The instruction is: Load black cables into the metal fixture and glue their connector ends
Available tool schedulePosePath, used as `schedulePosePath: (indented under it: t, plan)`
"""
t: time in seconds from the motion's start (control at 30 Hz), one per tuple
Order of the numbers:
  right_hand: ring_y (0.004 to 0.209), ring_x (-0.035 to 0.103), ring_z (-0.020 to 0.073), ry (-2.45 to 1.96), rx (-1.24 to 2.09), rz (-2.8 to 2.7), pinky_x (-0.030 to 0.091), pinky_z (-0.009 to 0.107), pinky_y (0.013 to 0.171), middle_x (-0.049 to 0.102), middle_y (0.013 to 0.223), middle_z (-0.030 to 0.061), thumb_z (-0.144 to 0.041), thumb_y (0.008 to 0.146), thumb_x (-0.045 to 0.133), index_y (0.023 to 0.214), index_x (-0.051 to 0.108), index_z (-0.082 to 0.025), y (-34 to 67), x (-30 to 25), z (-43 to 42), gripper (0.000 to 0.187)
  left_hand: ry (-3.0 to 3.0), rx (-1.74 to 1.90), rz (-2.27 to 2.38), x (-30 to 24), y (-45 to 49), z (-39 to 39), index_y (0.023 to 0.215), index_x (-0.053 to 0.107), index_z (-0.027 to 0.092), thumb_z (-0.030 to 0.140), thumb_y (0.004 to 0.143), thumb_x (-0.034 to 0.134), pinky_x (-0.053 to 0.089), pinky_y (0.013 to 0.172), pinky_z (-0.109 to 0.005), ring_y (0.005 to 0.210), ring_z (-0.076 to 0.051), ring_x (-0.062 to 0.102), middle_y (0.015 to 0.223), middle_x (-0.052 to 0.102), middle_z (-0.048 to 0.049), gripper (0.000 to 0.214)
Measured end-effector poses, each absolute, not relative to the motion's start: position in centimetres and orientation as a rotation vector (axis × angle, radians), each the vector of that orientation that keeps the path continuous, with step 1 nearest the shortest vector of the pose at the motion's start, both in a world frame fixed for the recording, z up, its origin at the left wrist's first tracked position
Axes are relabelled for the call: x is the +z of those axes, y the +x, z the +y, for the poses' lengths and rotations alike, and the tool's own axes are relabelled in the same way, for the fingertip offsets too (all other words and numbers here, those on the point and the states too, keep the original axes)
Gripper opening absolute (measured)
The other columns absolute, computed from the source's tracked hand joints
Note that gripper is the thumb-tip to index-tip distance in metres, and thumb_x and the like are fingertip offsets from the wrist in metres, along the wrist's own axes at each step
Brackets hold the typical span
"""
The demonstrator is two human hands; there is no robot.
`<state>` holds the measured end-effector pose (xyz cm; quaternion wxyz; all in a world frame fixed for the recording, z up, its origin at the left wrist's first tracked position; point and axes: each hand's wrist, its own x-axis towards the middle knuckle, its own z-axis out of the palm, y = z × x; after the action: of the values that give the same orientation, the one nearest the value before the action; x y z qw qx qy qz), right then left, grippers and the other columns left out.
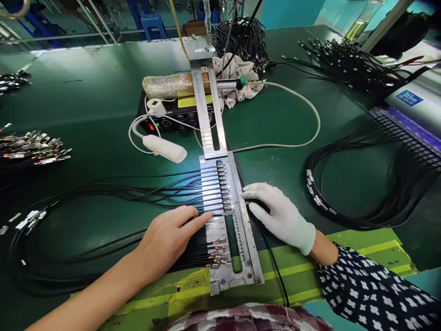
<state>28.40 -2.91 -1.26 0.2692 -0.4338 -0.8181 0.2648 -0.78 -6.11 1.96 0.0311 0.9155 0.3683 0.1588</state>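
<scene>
A metal slotted fixture [217, 232] lies in front of me, with several black cables [172, 186] set side by side in its upper slots, their connector ends at the long opening. My left hand [172, 234], bare, is closed at the fixture's left edge, thumb and finger on the lowest cable of this row. Below it, more cable ends [217, 255] with bare coloured wires lie across the fixture. My right hand [280, 214], in a white glove, rests open against the right rail [243, 225], fingertips touching its edge.
Behind the fixture are a black control box [177, 122], a white lamp [165, 147] and a syringe-like tube [227, 84] with a pale hose. Cable bundles [34, 147] lie left; a coiled bundle [324, 207] and a machine with violet light [413, 128] stand right.
</scene>
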Motion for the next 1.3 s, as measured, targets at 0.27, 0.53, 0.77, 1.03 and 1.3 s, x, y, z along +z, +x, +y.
schedulePosePath:
  t: [0.27, 0.53, 0.77, 1.03, 1.3]
  plan:
    - [0.113, 0.064, 0.0251, -1.179, 0.709, -2.198, 0.050, 0.045, 0.097, 0.070, 0.117, 0.0073, -0.014, 0.095, 0.050, 0.110, 0.063, -0.024, 28.3, -1.3, -2.7, 0.022, 2.974, 0.388, 1.012, 1.4, -0.5, -4.7, 0.122, 0.058, 0.019, 0.006, 0.096, 0.032, 0.045, 0.060, -0.025, 0.067, -0.013, 0.060, 0.085, 0.067, -0.0023, 0.039]
    - [0.112, 0.064, 0.0243, -1.183, 0.672, -2.220, 0.051, 0.044, 0.095, 0.070, 0.118, 0.0080, -0.015, 0.097, 0.049, 0.110, 0.063, -0.023, 28.3, -1.2, -2.8, 0.021, 3.004, 0.347, 0.900, 1.2, -1.0, -4.7, 0.139, 0.045, 0.017, 0.010, 0.096, 0.034, 0.046, 0.066, -0.031, 0.074, -0.018, 0.058, 0.088, 0.065, -0.0046, 0.045]
    - [0.127, 0.053, 0.0288, -0.999, 0.510, -2.380, 0.049, 0.049, 0.099, 0.053, 0.141, 0.0158, -0.011, 0.093, 0.046, 0.122, 0.061, -0.020, 28.4, -1.2, -3.2, 0.033, 2.977, 0.462, 0.914, 0.5, -0.6, -4.9, 0.127, 0.054, 0.011, 0.007, 0.095, 0.038, 0.047, 0.068, -0.029, 0.076, -0.017, 0.060, 0.090, 0.066, -0.0065, 0.036]
    - [0.123, 0.047, 0.0323, -0.827, 0.394, -2.578, 0.047, 0.053, 0.095, 0.048, 0.146, 0.0129, -0.004, 0.079, 0.051, 0.124, 0.063, -0.024, 28.4, -1.2, -3.3, 0.051, 2.728, 0.624, 1.209, -1.8, -1.2, -6.8, 0.131, 0.058, 0.024, 0.007, 0.095, 0.040, 0.046, 0.077, -0.031, 0.090, -0.018, 0.057, 0.102, 0.061, -0.0070, 0.044]
    - [0.123, 0.047, 0.0342, -0.810, 0.353, -2.618, 0.047, 0.056, 0.095, 0.050, 0.143, 0.0133, -0.005, 0.083, 0.050, 0.128, 0.062, -0.026, 28.4, -1.5, -3.4, 0.051, 2.544, 0.517, 1.189, -0.8, -1.7, -7.6, 0.140, 0.049, 0.030, 0.010, 0.099, 0.039, 0.041, 0.068, -0.027, 0.077, -0.014, 0.051, 0.089, 0.059, -0.0008, 0.046]
